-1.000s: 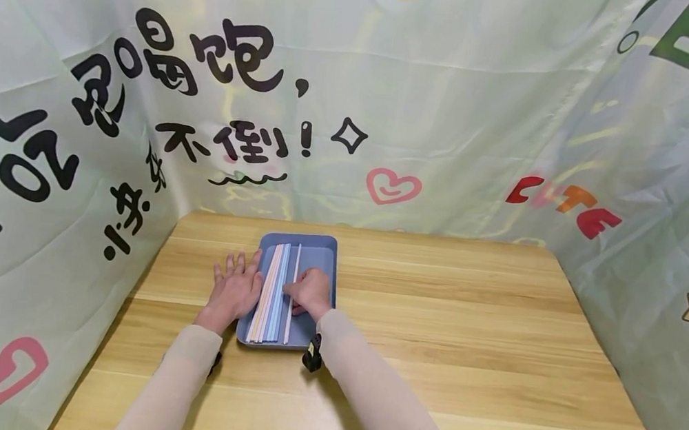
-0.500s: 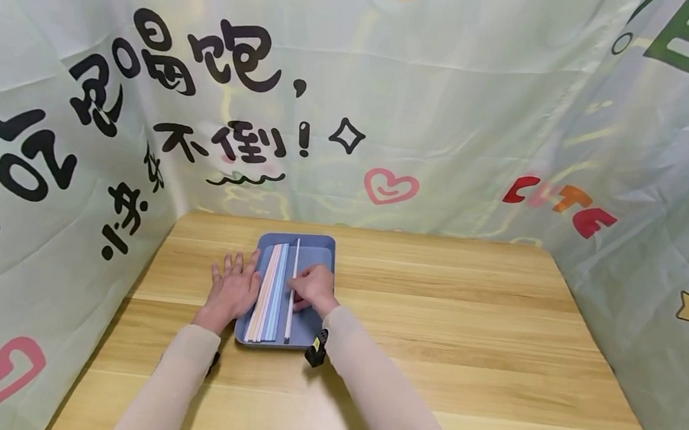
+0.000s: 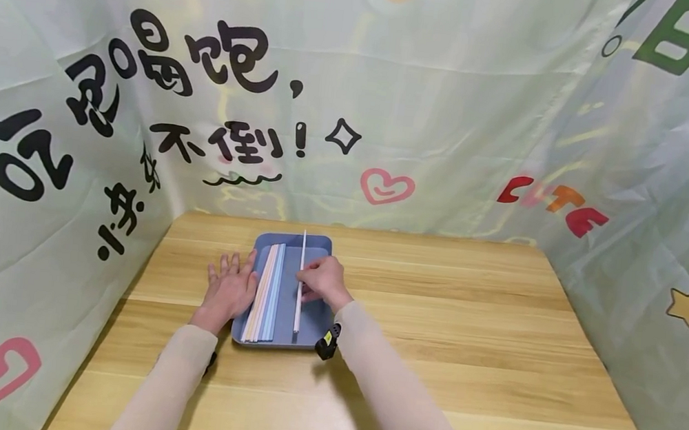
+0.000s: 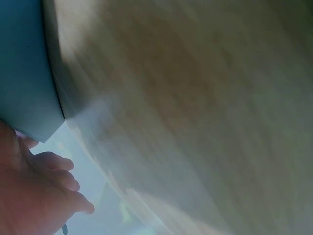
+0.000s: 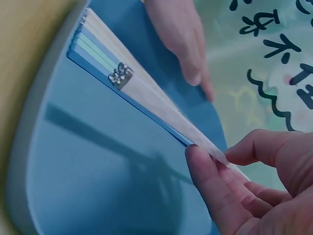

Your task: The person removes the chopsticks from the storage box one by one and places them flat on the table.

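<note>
A shallow blue tray [image 3: 312, 323] lies on the table, with a row of pink, cream and blue chopsticks [image 3: 264, 297] along its left side. My left hand [image 3: 231, 292] rests against the tray's left rim, fingers spread and pointing away; the left wrist view shows that hand [image 4: 34, 191] beside the tray wall. My right hand [image 3: 324, 279] pinches a pale chopstick [image 3: 297, 314] between thumb and fingers above the bare right part of the tray. In the right wrist view this chopstick [image 5: 151, 100] has a black-and-white patterned end and casts a shadow on the tray floor.
The wooden table [image 3: 463, 337] extends to the right and in front of the tray. A printed cloth backdrop [image 3: 441, 113] stands around the back and both sides. A dark wrist device [image 3: 327, 341] sits at my right cuff.
My right hand has shifted rightward, away from the row, and raised the pale chopstick off the tray floor. My left hand has stayed at the rim. The head view has turned slightly right.
</note>
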Action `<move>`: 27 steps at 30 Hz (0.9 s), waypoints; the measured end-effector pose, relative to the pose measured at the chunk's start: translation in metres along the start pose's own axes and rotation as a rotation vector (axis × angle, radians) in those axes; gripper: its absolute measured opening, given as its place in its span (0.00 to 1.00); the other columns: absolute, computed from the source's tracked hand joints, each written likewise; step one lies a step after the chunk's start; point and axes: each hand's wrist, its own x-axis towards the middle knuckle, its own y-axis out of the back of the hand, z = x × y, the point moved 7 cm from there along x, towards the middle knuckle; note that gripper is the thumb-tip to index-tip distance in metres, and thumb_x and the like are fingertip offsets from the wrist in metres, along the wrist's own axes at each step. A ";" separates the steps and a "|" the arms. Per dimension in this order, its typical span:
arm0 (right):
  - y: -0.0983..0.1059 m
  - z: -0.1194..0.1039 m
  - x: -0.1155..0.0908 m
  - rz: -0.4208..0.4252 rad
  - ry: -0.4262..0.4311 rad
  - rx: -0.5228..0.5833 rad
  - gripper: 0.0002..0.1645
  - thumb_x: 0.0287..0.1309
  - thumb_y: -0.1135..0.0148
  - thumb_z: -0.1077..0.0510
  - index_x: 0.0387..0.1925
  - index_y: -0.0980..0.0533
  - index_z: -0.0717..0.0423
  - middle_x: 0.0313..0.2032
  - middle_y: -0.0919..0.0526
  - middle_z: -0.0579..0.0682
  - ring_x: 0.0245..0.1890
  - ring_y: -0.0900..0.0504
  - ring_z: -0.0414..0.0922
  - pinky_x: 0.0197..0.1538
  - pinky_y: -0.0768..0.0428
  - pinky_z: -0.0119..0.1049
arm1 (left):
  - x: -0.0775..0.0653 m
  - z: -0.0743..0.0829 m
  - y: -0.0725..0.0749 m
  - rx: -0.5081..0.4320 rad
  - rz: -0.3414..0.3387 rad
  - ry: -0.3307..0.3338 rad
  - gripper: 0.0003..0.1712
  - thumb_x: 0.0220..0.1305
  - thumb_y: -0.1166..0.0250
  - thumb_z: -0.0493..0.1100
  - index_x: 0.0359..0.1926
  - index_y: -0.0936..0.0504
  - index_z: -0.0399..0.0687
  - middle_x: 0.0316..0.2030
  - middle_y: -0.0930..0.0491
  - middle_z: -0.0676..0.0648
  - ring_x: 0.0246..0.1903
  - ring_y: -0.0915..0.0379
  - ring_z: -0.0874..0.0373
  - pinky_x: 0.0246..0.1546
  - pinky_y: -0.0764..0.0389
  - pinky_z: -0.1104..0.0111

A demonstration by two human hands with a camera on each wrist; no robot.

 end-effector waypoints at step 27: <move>0.080 0.021 -0.006 0.051 -0.048 0.055 0.10 0.59 0.34 0.68 0.43 0.17 0.69 0.35 0.11 0.65 0.29 0.11 0.51 0.43 0.09 0.51 | -0.003 0.001 0.002 -0.008 0.012 -0.020 0.36 0.85 0.65 0.54 0.86 0.54 0.48 0.80 0.53 0.22 0.80 0.64 0.21 0.75 0.65 0.24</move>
